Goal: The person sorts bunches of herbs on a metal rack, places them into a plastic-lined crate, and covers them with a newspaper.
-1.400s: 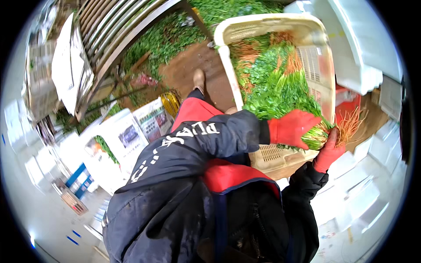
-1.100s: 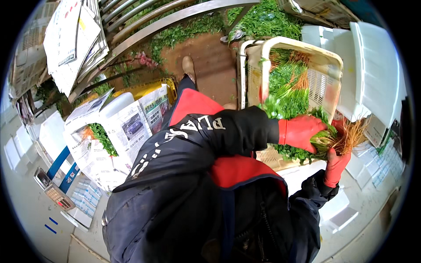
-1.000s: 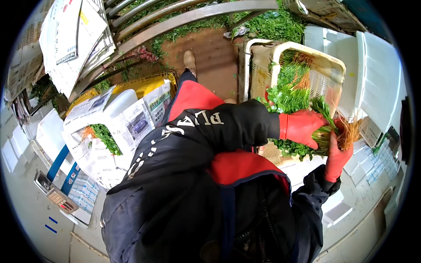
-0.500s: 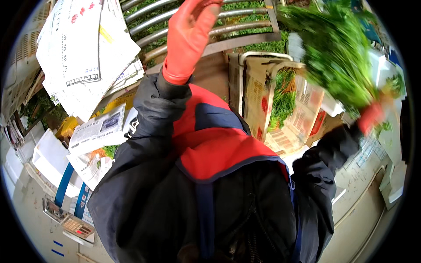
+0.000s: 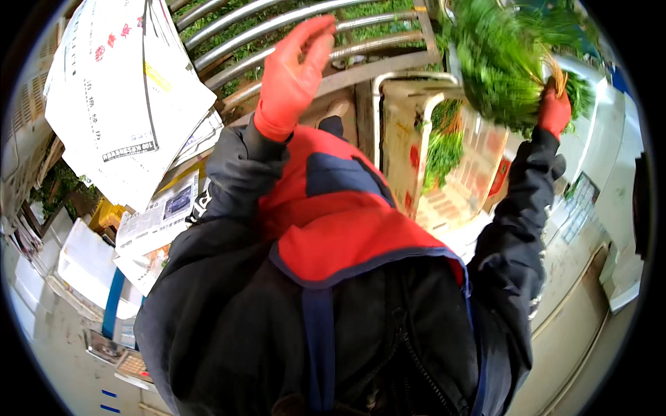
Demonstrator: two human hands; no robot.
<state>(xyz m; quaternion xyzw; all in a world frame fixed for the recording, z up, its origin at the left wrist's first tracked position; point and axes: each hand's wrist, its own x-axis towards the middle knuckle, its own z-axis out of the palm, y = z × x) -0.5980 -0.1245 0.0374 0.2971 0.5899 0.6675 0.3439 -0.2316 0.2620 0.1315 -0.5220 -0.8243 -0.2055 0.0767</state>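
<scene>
My right hand (image 5: 554, 114), in a red rubber glove, grips a bunch of leafy greens (image 5: 492, 69) near its brownish stem ends. The bunch is held up at the far right, its feathery leaves spreading leftward and blurred by motion. My left hand (image 5: 288, 87), gloved in red too, is raised in front of the metal bars with fingers apart and nothing in it. Below and left of the held bunch, a yellowish plastic crate (image 5: 454, 204) contains more greens (image 5: 442, 149) with orange-brown stems. A red apron (image 5: 354, 246) covers my front.
A rack of metal bars (image 5: 243, 38) lies ahead, with green scraps beneath it. Large white printed sheets (image 5: 104, 90) are stacked at the far left, above a newspaper (image 5: 156, 222). A white foam box (image 5: 87, 253) and a calculator (image 5: 135, 365) sit lower left.
My right hand has moved farther away and slightly left with the bunch, which has turned so its stem ends show. My left hand has shifted slightly down and its fingers show more.
</scene>
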